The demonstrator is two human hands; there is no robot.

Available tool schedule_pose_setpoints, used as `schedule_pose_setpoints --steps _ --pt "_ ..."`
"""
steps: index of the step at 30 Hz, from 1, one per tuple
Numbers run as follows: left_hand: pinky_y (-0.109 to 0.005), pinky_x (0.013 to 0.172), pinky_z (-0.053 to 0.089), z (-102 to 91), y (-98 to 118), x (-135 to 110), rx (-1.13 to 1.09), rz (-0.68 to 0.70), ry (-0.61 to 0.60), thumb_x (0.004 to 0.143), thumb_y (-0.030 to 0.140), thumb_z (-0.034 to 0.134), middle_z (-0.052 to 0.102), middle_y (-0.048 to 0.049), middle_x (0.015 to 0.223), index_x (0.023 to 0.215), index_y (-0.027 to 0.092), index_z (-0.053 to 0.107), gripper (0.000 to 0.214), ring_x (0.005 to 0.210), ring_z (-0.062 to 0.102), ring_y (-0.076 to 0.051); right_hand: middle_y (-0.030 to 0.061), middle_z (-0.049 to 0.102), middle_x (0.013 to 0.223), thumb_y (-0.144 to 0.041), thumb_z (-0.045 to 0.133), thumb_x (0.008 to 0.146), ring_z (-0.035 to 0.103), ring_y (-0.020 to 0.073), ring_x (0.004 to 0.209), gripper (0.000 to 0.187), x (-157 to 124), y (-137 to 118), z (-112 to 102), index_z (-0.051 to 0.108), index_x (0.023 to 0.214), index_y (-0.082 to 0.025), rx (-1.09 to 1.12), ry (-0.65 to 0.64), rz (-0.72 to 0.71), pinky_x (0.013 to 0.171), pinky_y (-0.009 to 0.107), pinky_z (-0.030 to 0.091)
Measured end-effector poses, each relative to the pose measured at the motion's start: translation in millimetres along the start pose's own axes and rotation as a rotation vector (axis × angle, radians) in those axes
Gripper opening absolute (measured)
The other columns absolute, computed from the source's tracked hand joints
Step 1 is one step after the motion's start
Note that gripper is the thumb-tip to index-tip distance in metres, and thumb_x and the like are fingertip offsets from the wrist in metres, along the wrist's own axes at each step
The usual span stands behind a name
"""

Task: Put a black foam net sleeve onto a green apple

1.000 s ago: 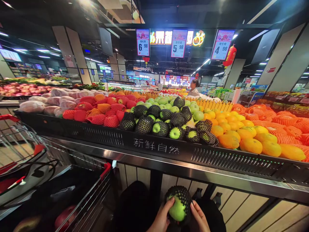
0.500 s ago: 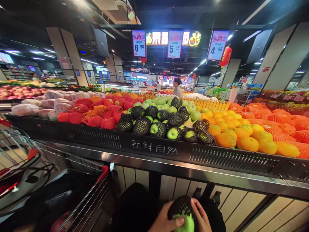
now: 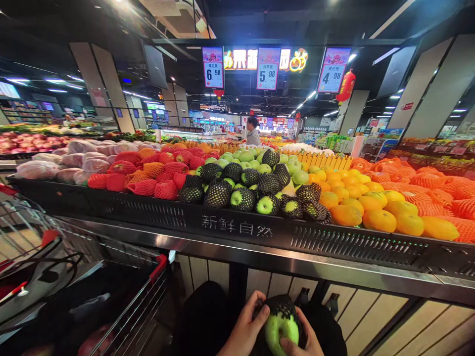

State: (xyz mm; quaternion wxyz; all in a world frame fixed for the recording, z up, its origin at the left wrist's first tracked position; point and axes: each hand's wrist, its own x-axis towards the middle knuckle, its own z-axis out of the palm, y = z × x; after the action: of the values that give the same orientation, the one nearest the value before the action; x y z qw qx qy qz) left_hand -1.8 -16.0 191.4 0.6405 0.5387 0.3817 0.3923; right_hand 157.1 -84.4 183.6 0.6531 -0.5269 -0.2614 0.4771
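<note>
At the bottom of the head view, a green apple (image 3: 281,333) sits between my hands, its top covered by a black foam net (image 3: 282,305). My right hand (image 3: 307,338) grips the apple from the right, thumb across its front. On the left side, my left hand (image 3: 248,322) has thumb and curled fingers at the net's edge, closed on it as far as I can see. More green apples (image 3: 265,204), several in black nets, lie in the black display tray (image 3: 237,225) ahead.
A shopping cart (image 3: 141,301) with red corners stands at my left. Along the tray sit red-netted fruit (image 3: 166,189), oranges (image 3: 380,221) and orange-netted fruit (image 3: 441,195). A steel ledge (image 3: 308,264) runs below. Another person (image 3: 253,133) is beyond the display; price screens (image 3: 268,68) hang above.
My left hand has shifted from the apple's front to the net's left edge. More bare green skin shows, and my right thumb now lies on the front. The person beyond has moved left.
</note>
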Motion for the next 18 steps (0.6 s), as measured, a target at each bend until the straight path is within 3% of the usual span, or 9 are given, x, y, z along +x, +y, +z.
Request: schedule_pose_setpoints --steps 3,7,9,12,14,18 --pt "-0.022 0.071 0.041 -7.4 23.0 1.7 -0.272 -0.117 -0.132 0.069 0.06 0.079 0.055 0.0011 0.077 0.079 0.018 0.054 0.05 0.076 0.05 -0.012 0.0141 0.073 0.107 -0.027 0.09 0.04 0.067 0.0354 0.103 0.07 -0.1 -8.4 -8.8 0.07 0.107 -0.018 -0.068 -0.12 0.008 0.098 0.047 0.05" --pt "-0.019 0.057 0.031 -15.3 41.4 4.8 -0.473 -0.204 -0.287 0.063 0.047 0.088 0.044 0.0057 0.064 0.072 0.019 0.044 0.053 0.06 0.041 -0.006 0.0129 0.07 0.121 -0.012 0.088 0.035 0.06 0.0371 0.119 0.077 -0.2 -16.5 -21.8 0.073 0.109 -0.022 -0.11 -0.226 0.063 0.104 0.045 0.047" --pt "-0.018 0.054 0.029 -15.5 40.7 5.0 -0.512 -0.213 -0.294 0.063 0.044 0.09 0.043 0.0063 0.064 0.074 0.019 0.047 0.051 0.058 0.041 -0.005 0.0129 0.069 0.123 -0.011 0.089 0.031 0.058 0.0376 0.121 0.078 -3.3 -19.1 -21.9 0.074 0.107 -0.022 -0.041 -0.204 0.09 0.105 0.045 0.046" --pt "-0.017 0.063 0.038 -11.2 32.2 2.0 -0.563 -0.234 -0.254 0.06 0.047 0.091 0.058 0.0019 0.079 0.089 0.017 0.06 0.051 0.07 0.054 -0.007 0.0127 0.073 0.114 -0.028 0.093 0.037 0.065 0.0362 0.108 0.076 -12.0 -24.4 -10.6 0.071 0.109 -0.023 0.22 -0.128 0.133 0.096 0.047 0.051" --pt "-0.019 0.065 0.042 -7.0 26.6 -1.1 -0.541 -0.237 -0.336 0.056 0.049 0.093 0.064 -0.0017 0.089 0.101 0.017 0.065 0.062 0.074 0.059 -0.009 0.0107 0.074 0.106 -0.04 0.091 0.047 0.068 0.0321 0.097 0.068 -16.5 -30.0 -0.4 0.069 0.109 -0.023 0.358 -0.064 0.135 0.089 0.045 0.053" --pt "-0.02 0.059 0.037 -1.4 26.8 -3.0 -0.384 -0.194 -0.55 0.053 0.045 0.095 0.063 0.0002 0.074 0.1 0.015 0.064 0.065 0.06 0.055 -0.007 0.0056 0.074 0.099 -0.049 0.085 0.06 0.067 0.023 0.085 0.049 -11.2 -37.9 7.8 0.07 0.098 -0.022 0.39 -0.023 0.157 0.085 0.037 0.054"
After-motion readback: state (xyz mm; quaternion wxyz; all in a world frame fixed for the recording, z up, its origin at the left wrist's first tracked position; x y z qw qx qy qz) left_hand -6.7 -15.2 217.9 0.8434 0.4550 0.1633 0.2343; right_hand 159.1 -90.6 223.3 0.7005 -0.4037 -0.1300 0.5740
